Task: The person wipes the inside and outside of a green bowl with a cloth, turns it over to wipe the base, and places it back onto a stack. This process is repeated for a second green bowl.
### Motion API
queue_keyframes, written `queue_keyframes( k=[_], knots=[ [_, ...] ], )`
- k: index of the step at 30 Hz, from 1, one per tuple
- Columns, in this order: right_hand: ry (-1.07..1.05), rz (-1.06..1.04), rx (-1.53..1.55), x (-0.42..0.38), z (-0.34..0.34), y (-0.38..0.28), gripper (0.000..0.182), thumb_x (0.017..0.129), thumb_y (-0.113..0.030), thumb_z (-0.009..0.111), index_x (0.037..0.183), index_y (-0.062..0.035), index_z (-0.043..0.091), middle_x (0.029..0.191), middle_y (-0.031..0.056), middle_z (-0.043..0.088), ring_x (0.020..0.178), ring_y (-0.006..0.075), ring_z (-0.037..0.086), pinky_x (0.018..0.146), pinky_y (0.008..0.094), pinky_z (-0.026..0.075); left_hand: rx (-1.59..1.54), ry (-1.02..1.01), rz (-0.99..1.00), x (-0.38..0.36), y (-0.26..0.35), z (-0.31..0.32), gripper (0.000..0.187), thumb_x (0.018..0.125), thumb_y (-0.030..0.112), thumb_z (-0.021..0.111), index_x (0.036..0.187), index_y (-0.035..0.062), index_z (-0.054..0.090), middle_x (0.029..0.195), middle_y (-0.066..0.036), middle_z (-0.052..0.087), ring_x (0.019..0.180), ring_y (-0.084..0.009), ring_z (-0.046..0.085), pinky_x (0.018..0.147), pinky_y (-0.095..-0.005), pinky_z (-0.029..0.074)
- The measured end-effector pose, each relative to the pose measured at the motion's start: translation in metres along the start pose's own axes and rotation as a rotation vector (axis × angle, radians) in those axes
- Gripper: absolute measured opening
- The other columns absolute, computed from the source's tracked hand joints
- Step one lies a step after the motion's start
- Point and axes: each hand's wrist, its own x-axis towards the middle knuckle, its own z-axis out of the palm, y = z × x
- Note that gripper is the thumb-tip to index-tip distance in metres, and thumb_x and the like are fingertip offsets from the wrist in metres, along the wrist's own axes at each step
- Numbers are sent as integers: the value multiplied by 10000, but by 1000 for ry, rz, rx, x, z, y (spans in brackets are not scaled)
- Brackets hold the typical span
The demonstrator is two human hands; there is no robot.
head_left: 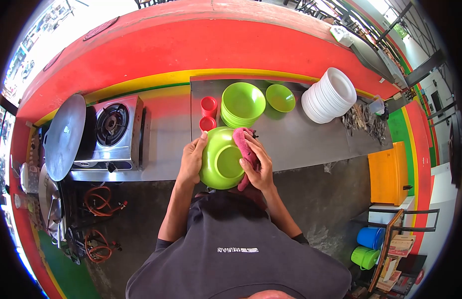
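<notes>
A green bowl point(211, 167) is held up in front of my chest, its underside turned toward me. My left hand point(193, 158) grips the bowl's left rim, thumb on the outside. Against the right side of the bowl, my right hand point(259, 164) presses a pink cloth point(243, 144), fingers wrapped over it. Just beyond, on the metal counter, stands a stack of green bowls point(243, 102). A single green bowl point(280, 98) sits right of that stack. Two red cups point(208, 105) stand to its left.
A stack of white plates point(330, 97) leans at the counter's right, beside a heap of cutlery point(365, 122). On the left are a gas stove point(111, 129) and a large round metal lid point(65, 137). A red wall point(206, 50) runs behind; an orange cabinet point(388, 174) stands right.
</notes>
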Motion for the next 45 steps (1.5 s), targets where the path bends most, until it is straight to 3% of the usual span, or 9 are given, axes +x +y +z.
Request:
queue_keyframes(
  k=[11, 15, 19, 22, 27, 30, 35, 40, 45],
  knots=[
    [-202, -324, -271, 3, -7, -37, 435, 833, -191, 782, 1243, -75, 696, 1342, 99, 670, 1262, 336, 605, 1100, 464, 431, 78, -68, -83, -5, 7, 5, 480, 1084, 417, 500, 1059, -16, 706, 888, -34, 728, 727, -68, 650, 645, -244, 533],
    [-317, -256, -176, 20, -14, -51, 427, 868, -234, 758, 1255, -66, 691, 1316, 111, 682, 1281, 340, 596, 1130, 464, 405, 259, -263, -88, -2, 1, 4, 509, 1084, 434, 493, 1025, -19, 718, 900, -26, 716, 731, -55, 628, 617, -238, 509],
    [-84, -57, -155, 15, -10, -26, 467, 901, -232, 718, 1307, -10, 653, 1387, 175, 625, 1357, 360, 532, 1157, 496, 360, 116, -87, -59, -2, 14, 18, 492, 1090, 418, 478, 1059, -18, 703, 923, -62, 736, 749, -93, 676, 658, -254, 551],
    [23, -96, -249, 2, 3, -37, 495, 901, -218, 707, 1341, -5, 628, 1453, 176, 573, 1390, 381, 492, 1175, 512, 324, -85, -14, 25, 5, 14, 21, 485, 1092, 412, 471, 1105, -23, 687, 948, -83, 745, 766, -116, 697, 690, -265, 569],
    [-61, -187, -343, 1, -1, -26, 518, 883, -222, 725, 1346, -11, 625, 1421, 178, 597, 1361, 389, 521, 1144, 516, 376, 9, -38, 6, 13, 0, 17, 484, 1100, 401, 458, 1112, -20, 697, 943, -73, 740, 787, -104, 683, 701, -263, 555],
    [-215, -158, -224, 23, -13, -35, 480, 856, -241, 758, 1299, -74, 679, 1348, 87, 664, 1317, 321, 570, 1124, 497, 415, 215, -209, -45, 10, -4, 15, 501, 1090, 430, 476, 1112, -14, 707, 927, -57, 731, 783, -93, 666, 697, -254, 548],
    [-400, -329, -413, 29, -2, -50, 460, 846, -309, 776, 1272, -149, 705, 1340, -1, 665, 1295, 274, 577, 1118, 466, 422, 6, -163, -88, 21, -13, 7, 487, 1064, 468, 517, 1073, 18, 703, 934, -64, 726, 789, -120, 692, 668, -272, 575],
    [-430, -297, -424, 35, 21, -41, 433, 868, -376, 767, 1258, -192, 725, 1371, -41, 653, 1347, 247, 531, 1108, 454, 405, -112, -127, 44, 13, 0, 11, 455, 1090, 400, 468, 1221, 0, 639, 1096, -123, 716, 933, -202, 718, 813, -348, 602],
    [-173, -123, -507, 32, 32, -14, 663, 912, -353, 730, 1473, -65, 523, 1522, 111, 518, 1457, 420, 380, 1167, 542, 305, -258, 139, 80, 14, 7, 20, 506, 1108, 392, 384, 1249, -44, 599, 1140, -166, 700, 991, -244, 711, 873, -380, 593]
  ],
)
